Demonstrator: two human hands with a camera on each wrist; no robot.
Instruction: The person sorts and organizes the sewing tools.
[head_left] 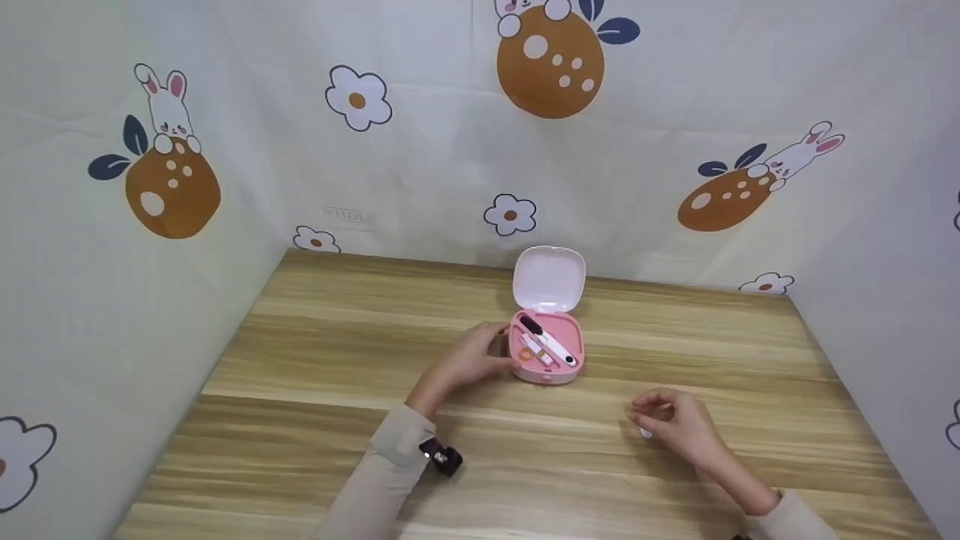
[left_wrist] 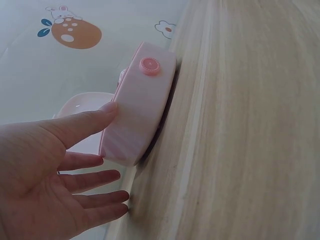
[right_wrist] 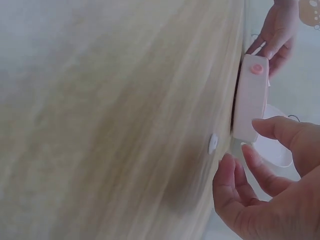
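Note:
A small pink case point(head_left: 546, 376) stands on the table with its whitish lid point(head_left: 549, 277) raised at the back. In its tray lie a slim white tool with a black end point(head_left: 556, 349), a small white-and-pink piece point(head_left: 535, 349) and an orange ring-shaped bit point(head_left: 526, 353). My left hand point(head_left: 471, 355) is at the case's left side, its thumb touching the front edge, the other fingers fairly straight. My right hand point(head_left: 676, 424), fingers loosely bent and thumb apart, hovers beside a small white piece point(right_wrist: 213, 143) on the table; nothing shows between its fingertips.
The wood-grain table point(head_left: 360, 300) ends against a patterned cloth backdrop point(head_left: 435, 165) behind the case, with cloth at both sides too. A black wrist device point(head_left: 442, 457) sits on the left sleeve.

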